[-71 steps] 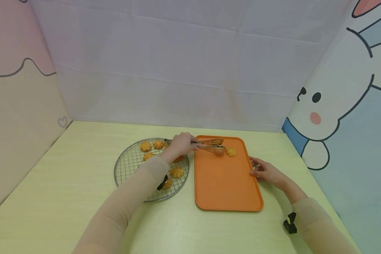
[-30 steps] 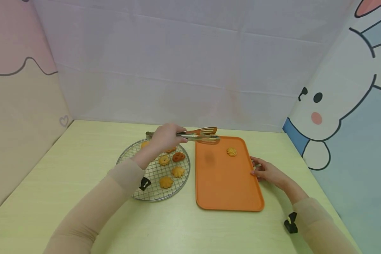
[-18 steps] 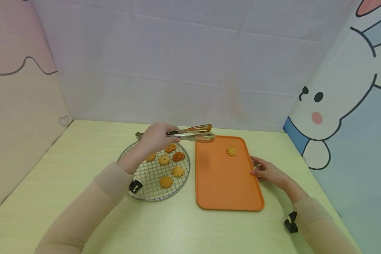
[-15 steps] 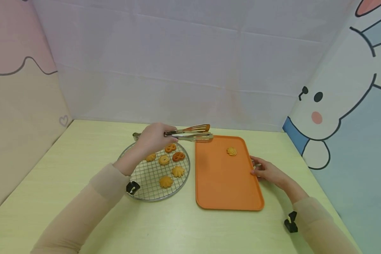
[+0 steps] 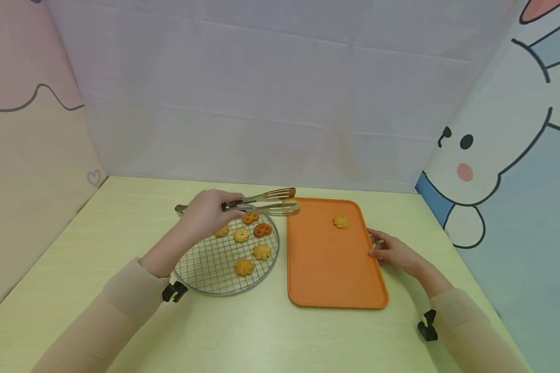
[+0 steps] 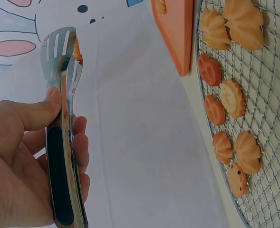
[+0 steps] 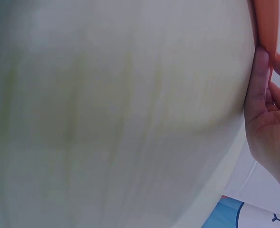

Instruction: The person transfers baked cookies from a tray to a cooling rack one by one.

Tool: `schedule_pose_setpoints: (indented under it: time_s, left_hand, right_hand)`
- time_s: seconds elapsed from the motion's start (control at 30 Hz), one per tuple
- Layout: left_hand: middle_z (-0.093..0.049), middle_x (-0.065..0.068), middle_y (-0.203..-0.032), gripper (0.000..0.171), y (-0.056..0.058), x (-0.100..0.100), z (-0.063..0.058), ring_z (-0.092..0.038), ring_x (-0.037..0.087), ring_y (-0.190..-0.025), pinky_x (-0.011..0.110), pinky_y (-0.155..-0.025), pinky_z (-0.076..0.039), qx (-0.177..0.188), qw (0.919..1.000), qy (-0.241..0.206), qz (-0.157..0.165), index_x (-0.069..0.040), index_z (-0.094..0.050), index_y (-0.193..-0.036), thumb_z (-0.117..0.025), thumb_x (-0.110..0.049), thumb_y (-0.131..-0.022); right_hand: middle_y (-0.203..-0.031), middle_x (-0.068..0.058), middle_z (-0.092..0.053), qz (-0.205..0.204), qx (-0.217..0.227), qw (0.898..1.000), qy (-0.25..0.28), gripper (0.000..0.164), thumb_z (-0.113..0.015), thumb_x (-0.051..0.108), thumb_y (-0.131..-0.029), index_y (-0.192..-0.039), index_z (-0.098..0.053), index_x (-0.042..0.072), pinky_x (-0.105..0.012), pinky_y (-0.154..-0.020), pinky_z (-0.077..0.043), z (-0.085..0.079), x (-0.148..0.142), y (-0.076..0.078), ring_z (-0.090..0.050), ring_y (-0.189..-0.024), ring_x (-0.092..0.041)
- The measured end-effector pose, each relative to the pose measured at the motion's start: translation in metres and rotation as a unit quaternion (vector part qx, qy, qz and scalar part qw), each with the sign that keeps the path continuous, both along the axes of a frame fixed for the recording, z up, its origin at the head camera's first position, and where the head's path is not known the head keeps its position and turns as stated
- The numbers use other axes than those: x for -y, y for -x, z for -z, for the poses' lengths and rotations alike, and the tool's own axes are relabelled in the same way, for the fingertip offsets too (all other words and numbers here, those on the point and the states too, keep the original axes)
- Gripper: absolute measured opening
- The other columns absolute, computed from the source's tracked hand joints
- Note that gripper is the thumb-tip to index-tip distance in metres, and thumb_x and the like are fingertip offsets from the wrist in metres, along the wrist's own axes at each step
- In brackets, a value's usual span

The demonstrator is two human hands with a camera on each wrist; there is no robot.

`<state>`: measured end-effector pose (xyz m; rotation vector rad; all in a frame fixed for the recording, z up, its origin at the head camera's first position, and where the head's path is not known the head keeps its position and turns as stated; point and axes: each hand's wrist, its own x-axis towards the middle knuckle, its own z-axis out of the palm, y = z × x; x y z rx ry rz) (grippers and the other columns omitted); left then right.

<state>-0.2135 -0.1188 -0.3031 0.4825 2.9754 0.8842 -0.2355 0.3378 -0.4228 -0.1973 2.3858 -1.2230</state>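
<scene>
My left hand point(image 5: 211, 213) grips metal serving tongs point(image 6: 63, 137) by their dark-sided handles, above the back of the round wire rack point(image 5: 200, 269). The slotted tong ends point right and reach over the left back corner of the orange tray point(image 5: 336, 274). An orange patch shows between the tong ends in the left wrist view; I cannot tell whether it is a cookie or a reflection. On the tray lies one swirled cookie point(image 5: 340, 222). My right hand point(image 5: 394, 253) pinches the tray's right edge, thumb on the rim and fingers beneath, as the right wrist view shows.
The rack holds several cookies: flower-shaped ones point(image 5: 244, 267), a ring-shaped one point(image 5: 241, 234), pretzel shapes point(image 5: 262, 230) and a dotted round one point(image 6: 237, 180). My left hand hides part of its back in the head view. Behind the pale table point(image 5: 242, 336) rises a cloth wall point(image 5: 261, 103).
My left hand has carried the tongs from low over the tray, beside the swirled cookie, up and left over the rack. The tray, the swirled cookie and my right hand stay in place.
</scene>
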Motion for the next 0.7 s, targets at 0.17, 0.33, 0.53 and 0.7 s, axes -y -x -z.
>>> schedule_pose_setpoints:
  time_s: [0.17,0.33,0.53,0.7]
  left_hand:
    - [-0.068,0.007,-0.093,0.048,-0.012,0.009,0.003,-0.036,0.012,-0.048,0.027,-0.046,-0.032,-0.013,0.9999,-0.008,-0.004,-0.009,-0.058,-0.130,-0.068,-0.028,-0.087]
    - [-0.064,0.005,-0.082,0.047,-0.022,0.018,0.004,-0.043,0.012,-0.050,0.027,-0.046,-0.034,-0.018,0.9998,-0.010,-0.002,-0.010,-0.059,-0.130,-0.069,-0.027,-0.087]
    - [-0.069,0.012,-0.104,0.047,-0.032,0.032,0.012,-0.049,0.012,-0.059,0.027,-0.050,-0.038,-0.026,0.9995,-0.016,0.000,-0.006,-0.061,-0.127,-0.071,-0.025,-0.085]
    - [-0.069,0.009,-0.097,0.045,-0.039,0.045,0.023,-0.051,0.013,-0.063,0.025,-0.049,-0.039,-0.035,0.9992,-0.016,-0.009,-0.003,-0.063,-0.123,-0.072,-0.021,-0.083]
  right_hand:
    - [-0.129,-0.023,-0.040,0.000,-0.001,1.000,0.004,0.068,-0.058,0.018,-0.095,-0.149,-0.020,0.000,-0.024,-0.074,-0.050,0.002,0.000,0.001,-0.048,-0.098,-0.026]
    - [-0.128,-0.023,-0.039,0.000,-0.001,1.000,0.008,0.068,-0.058,0.017,-0.095,-0.149,-0.020,0.000,-0.023,-0.073,-0.050,0.002,-0.001,0.001,-0.048,-0.097,-0.025]
    - [-0.129,-0.023,-0.039,0.001,0.001,1.000,0.007,0.069,-0.058,0.018,-0.095,-0.149,-0.020,0.000,-0.023,-0.073,-0.050,0.003,-0.001,0.001,-0.048,-0.097,-0.025]
    - [-0.129,-0.023,-0.039,0.005,0.004,1.000,0.009,0.069,-0.059,0.018,-0.094,-0.149,-0.020,0.001,-0.023,-0.074,-0.051,0.001,-0.001,0.000,-0.048,-0.098,-0.026]
